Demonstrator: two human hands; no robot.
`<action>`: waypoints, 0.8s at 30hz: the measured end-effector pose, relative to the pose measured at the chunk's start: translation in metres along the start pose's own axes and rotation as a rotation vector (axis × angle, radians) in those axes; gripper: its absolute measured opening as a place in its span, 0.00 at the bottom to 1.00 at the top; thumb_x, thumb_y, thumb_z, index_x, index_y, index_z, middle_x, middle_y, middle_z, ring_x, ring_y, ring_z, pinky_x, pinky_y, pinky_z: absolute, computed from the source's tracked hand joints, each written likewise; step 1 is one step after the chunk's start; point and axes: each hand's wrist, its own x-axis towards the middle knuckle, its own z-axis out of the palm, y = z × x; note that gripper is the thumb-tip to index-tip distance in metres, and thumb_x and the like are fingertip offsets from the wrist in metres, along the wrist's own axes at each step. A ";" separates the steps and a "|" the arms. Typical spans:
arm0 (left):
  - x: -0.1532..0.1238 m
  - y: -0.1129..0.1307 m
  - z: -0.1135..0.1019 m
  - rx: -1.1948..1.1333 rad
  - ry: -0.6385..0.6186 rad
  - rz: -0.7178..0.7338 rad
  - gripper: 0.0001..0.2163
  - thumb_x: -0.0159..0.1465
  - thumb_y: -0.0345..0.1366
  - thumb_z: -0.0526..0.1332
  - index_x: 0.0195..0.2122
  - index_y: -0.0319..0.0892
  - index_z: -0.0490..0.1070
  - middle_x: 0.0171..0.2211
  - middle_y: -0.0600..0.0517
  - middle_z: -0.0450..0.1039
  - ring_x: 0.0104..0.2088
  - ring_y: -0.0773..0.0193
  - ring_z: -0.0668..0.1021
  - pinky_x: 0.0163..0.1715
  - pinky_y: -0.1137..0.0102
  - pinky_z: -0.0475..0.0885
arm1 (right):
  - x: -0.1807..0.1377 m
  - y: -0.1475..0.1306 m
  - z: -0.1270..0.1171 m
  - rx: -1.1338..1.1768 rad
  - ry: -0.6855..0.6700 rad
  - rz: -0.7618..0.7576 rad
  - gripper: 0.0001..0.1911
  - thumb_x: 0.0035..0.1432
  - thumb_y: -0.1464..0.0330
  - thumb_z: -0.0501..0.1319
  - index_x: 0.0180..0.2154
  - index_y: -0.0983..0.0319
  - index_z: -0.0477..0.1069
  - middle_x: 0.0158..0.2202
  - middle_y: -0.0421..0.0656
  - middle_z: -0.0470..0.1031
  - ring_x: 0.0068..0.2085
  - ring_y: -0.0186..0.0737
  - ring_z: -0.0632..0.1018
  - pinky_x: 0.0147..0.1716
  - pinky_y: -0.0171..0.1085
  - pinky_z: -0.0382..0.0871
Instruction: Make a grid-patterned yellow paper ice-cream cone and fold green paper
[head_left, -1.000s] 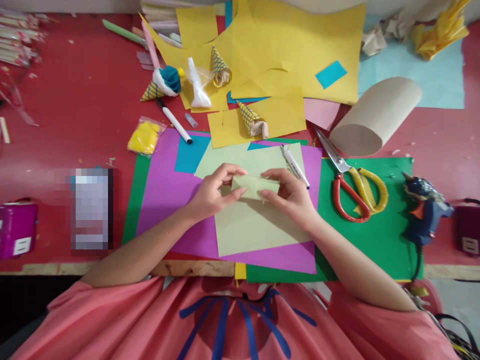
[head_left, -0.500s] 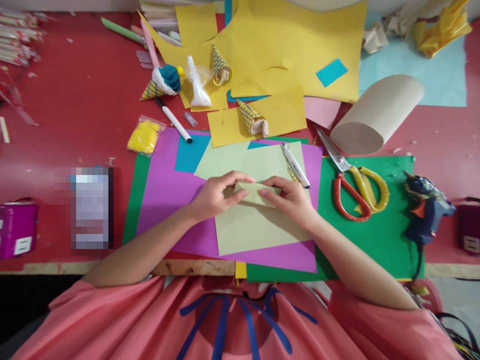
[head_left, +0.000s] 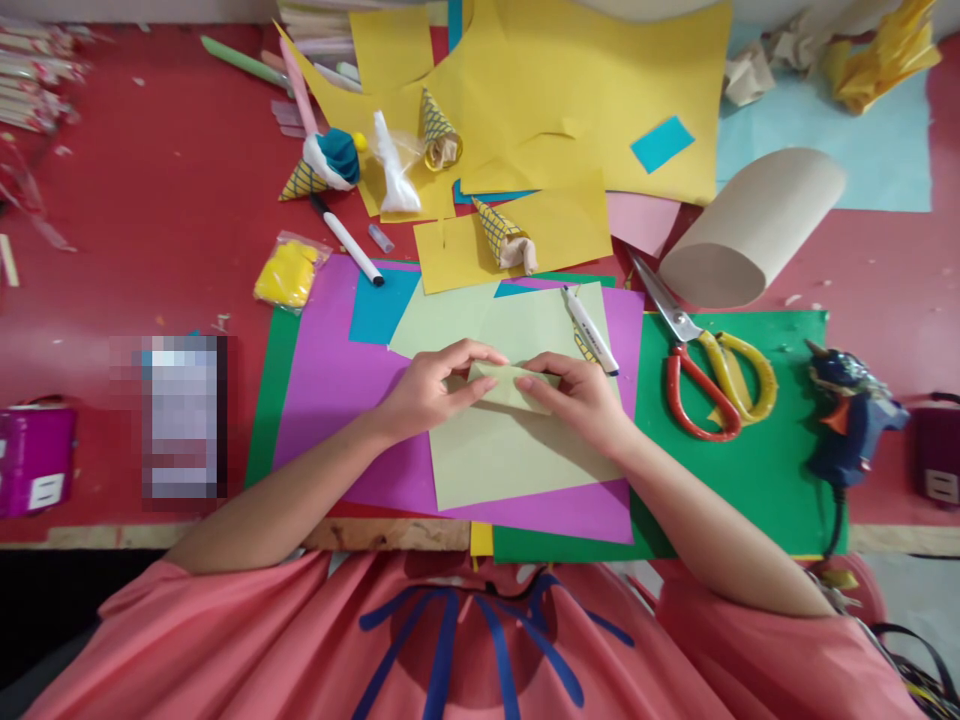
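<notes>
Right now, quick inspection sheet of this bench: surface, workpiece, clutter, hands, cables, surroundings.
Surface: red table; purple sheet and green sheet laid at the near side.
Workpiece: small pale-green paper, held over a larger pale-green sheet.
Clutter: scissors, handles on the green sheet; cardboard tube beyond; two patterned cones on yellow paper.
Hands: left hand and right hand each pinch the small paper.
Cables: dark cord from the glue gun toward the near edge; its end can't be traced.
Surroundings: purple boxes at both picture edges; co-workers: nothing seen.
</notes>
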 end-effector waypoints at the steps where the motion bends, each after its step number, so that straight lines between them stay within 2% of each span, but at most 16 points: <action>1: 0.000 0.000 0.000 0.000 -0.002 -0.005 0.12 0.63 0.42 0.61 0.45 0.44 0.72 0.31 0.54 0.74 0.24 0.74 0.72 0.26 0.79 0.67 | 0.000 0.000 0.000 0.001 -0.003 0.003 0.12 0.60 0.62 0.59 0.32 0.65 0.72 0.25 0.37 0.67 0.23 0.26 0.60 0.24 0.32 0.53; 16: 0.001 0.000 -0.001 -0.033 -0.003 -0.021 0.11 0.62 0.41 0.62 0.44 0.45 0.73 0.29 0.55 0.74 0.22 0.75 0.70 0.24 0.79 0.65 | 0.000 -0.001 -0.001 -0.005 -0.011 0.003 0.12 0.60 0.62 0.59 0.32 0.65 0.72 0.26 0.37 0.68 0.24 0.27 0.61 0.24 0.32 0.54; 24: 0.001 0.000 -0.001 -0.020 0.001 -0.051 0.12 0.62 0.44 0.62 0.44 0.44 0.73 0.28 0.54 0.74 0.22 0.74 0.70 0.23 0.78 0.65 | 0.000 0.000 -0.001 -0.006 -0.025 0.001 0.12 0.61 0.62 0.58 0.33 0.65 0.72 0.27 0.38 0.69 0.24 0.27 0.61 0.24 0.32 0.55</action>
